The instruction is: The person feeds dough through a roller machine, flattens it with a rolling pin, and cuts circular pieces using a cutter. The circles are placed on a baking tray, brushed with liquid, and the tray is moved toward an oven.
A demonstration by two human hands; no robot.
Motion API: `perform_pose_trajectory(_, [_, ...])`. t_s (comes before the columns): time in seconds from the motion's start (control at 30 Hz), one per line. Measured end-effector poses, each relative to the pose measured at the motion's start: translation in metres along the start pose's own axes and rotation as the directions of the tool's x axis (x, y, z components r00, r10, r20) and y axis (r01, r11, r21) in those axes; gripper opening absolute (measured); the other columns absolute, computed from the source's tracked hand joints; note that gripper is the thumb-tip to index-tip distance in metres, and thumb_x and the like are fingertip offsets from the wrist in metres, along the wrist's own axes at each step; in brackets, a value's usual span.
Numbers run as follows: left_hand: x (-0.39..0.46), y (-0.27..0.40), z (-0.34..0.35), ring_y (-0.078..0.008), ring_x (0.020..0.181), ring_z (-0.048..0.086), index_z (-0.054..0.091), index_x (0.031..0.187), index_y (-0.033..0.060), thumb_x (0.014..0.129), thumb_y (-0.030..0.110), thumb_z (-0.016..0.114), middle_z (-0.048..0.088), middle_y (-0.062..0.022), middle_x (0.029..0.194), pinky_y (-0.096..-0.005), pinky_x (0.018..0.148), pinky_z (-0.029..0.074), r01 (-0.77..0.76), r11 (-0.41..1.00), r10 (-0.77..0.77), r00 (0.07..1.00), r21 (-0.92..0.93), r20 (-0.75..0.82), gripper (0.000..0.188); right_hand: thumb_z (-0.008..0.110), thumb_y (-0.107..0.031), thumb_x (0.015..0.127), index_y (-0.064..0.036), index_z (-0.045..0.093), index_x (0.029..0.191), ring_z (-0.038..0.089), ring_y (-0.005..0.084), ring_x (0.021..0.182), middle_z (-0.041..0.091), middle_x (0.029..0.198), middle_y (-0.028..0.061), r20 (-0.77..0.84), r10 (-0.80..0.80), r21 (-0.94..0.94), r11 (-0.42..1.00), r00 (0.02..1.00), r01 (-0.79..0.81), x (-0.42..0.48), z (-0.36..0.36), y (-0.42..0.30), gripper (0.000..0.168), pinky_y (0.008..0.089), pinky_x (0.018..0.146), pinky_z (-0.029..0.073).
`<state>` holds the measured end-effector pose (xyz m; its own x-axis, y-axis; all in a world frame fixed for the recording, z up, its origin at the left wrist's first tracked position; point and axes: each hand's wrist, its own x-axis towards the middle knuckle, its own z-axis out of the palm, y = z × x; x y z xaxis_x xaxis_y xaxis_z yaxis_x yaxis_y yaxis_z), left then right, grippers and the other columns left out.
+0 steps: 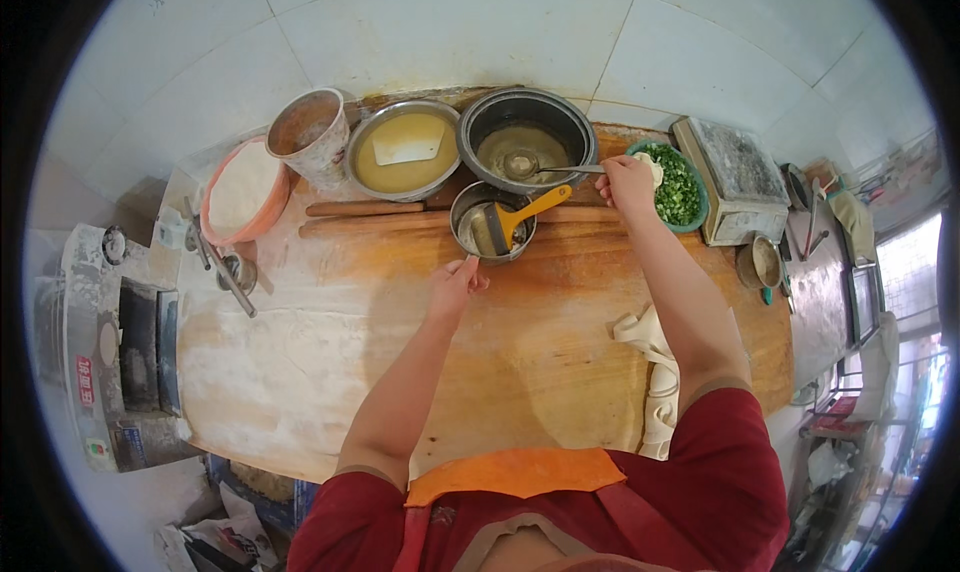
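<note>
My right hand point(627, 181) grips the handle of a metal ladle point(523, 165), whose bowl is in the liquid of a dark round pot point(585, 141). My left hand point(456, 283) pinches the near edge or a short handle of a small metal pot point(454, 231); which one is hidden. In that pot rests a brush with a yellow handle point(536, 203), leaning on the rim. Beside my right hand stands a green bowl point(703, 216) of chopped green onions point(675, 186), with a pale lump point(651, 168) at its left edge. Folded dough strips point(663, 392) lie under my right arm.
Wooden rolling pins point(375, 223) lie behind the small pot. Along the wall stand a metal basin point(356, 174) of yellowish liquid, a stained bucket point(319, 148) and a pink basin point(262, 227) of flour. A scale point(739, 159) and metal cup point(759, 261) are at right, a floured machine point(97, 332) at left.
</note>
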<state>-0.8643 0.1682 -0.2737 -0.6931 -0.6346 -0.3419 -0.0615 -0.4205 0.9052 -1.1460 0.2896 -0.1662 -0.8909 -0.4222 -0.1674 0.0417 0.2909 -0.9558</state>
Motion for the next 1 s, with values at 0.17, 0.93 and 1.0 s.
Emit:
perform_pose_trajectory(0.17, [0.003,-0.006,-0.002,-0.0169,0.064,0.061,0.048,0.060,0.0077,0.092,0.028,0.061,0.055,-0.0040,0.062,-0.0318,0.066,0.052,0.014,1.000,-0.014,1.000,0.003,-0.020,0.040,0.055,-0.012,0.090,0.003,0.063,0.092,0.050,0.0093,0.047,0.058,0.061,0.0050,0.058,-0.074,0.127,0.990,0.996,0.066,-0.051,-0.019,-0.032,0.017,0.0246,0.040,0.036])
perform_pose_trajectory(0.93, [0.001,0.001,-0.001,-0.0171,0.064,0.061,0.048,0.059,0.0079,0.092,0.028,0.060,0.056,-0.0052,0.060,-0.0292,0.062,0.044,0.031,0.999,-0.030,0.999,0.010,-0.018,0.040,0.055,-0.013,0.090,0.002,0.063,0.096,0.050,0.0132,0.045,0.061,0.063,0.0081,-0.033,-0.087,0.008,0.996,0.996,0.087,-0.012,0.004,-0.003,0.017,0.0272,0.041,0.039])
perform_pose_trajectory(1.0, [0.001,0.000,-0.001,-0.0179,0.064,0.062,0.048,0.059,0.0081,0.092,0.029,0.060,0.054,-0.0047,0.059,-0.0296,0.062,0.045,0.029,0.999,-0.029,0.999,0.013,-0.017,0.041,0.056,-0.013,0.090,0.001,0.063,0.096,0.049,0.0101,0.046,0.060,0.063,0.0060,-0.016,-0.085,0.111,0.990,0.996,0.086,-0.027,-0.007,-0.016,0.017,0.0238,0.040,0.037])
